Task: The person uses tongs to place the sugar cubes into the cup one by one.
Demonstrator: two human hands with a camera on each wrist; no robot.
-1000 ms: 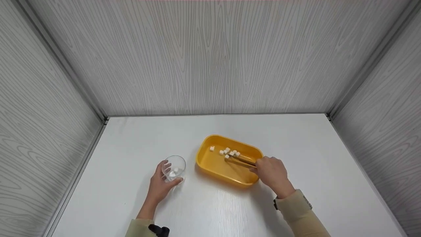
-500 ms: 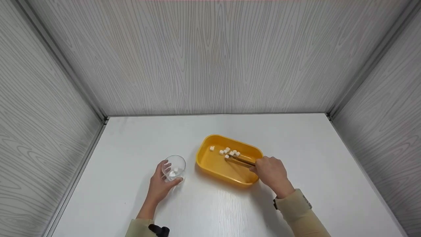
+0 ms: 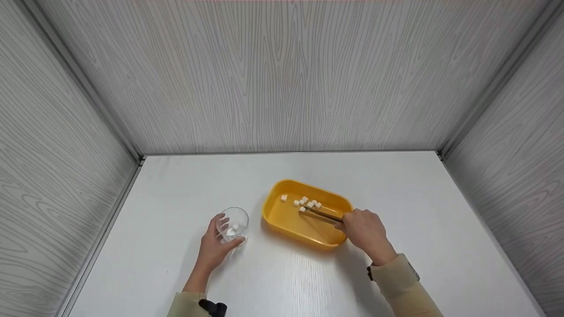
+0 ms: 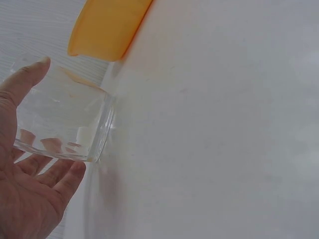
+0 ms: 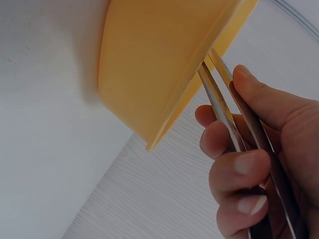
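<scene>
- Yellow tray (image 3: 291,218): unheld, so a knock on its rim could shift it; its raised walls are the obstacle.
- Clear cup (image 3: 233,220), left of the tray: gripped by the left hand (image 3: 213,251); slackness could tip it.
- Tweezers (image 3: 325,214), crossing the tray's right rim: gripped by the right hand (image 3: 365,231).
- White cube (image 3: 302,209) at their tips, in the tray: whether pinched, hard to tell; an off-centre squeeze could lose it among the other cubes (image 3: 310,204) alongside.

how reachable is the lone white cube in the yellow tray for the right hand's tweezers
Probably yes: the right hand holds the tweezers into the open yellow tray, and nothing covers the lone white cube. Other cubes lie between, so lifting over may be needed.
</scene>
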